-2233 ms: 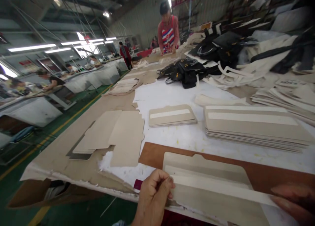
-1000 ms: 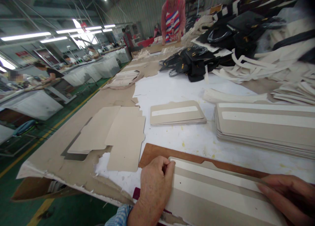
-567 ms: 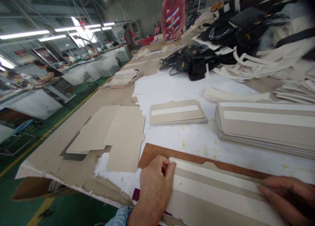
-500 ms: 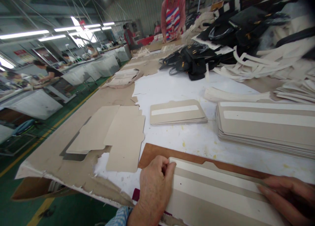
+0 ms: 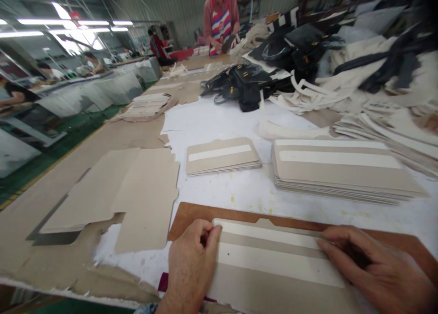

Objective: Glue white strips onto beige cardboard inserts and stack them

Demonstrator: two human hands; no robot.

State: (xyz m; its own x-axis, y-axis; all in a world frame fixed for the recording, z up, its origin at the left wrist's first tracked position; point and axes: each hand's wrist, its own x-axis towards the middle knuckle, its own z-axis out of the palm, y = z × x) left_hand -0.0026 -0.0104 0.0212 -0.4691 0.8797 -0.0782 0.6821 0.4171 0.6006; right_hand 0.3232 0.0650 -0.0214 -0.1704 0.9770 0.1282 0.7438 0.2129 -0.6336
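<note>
A beige panel [image 5: 253,291] with a tab on its top edge lies in front of me on a brown board [image 5: 236,213]. Two white strips run across it: a wide lower strip [image 5: 273,261] and a narrow upper strip [image 5: 267,234] along the top edge. My left hand [image 5: 195,259] is closed, thumb and fingers pinching the upper strip's left end at the panel's corner. At the strip's right end my right hand [image 5: 372,264] pinches too, thumb on top. Whether the fingertips also grip the panel beneath cannot be seen.
Beyond the board sit a small stack of beige panels [image 5: 222,156] and a larger stack [image 5: 335,172]. Plain beige pieces [image 5: 147,200] lie left. Black bags [image 5: 246,83] and pale strips [image 5: 308,95] are heaped behind. A co-worker [image 5: 222,19] stands at the table's far end.
The view has swung to the right, bringing more of my right hand and the board into sight. Both hands keep their pinch. The far co-worker now holds up a dark piece.
</note>
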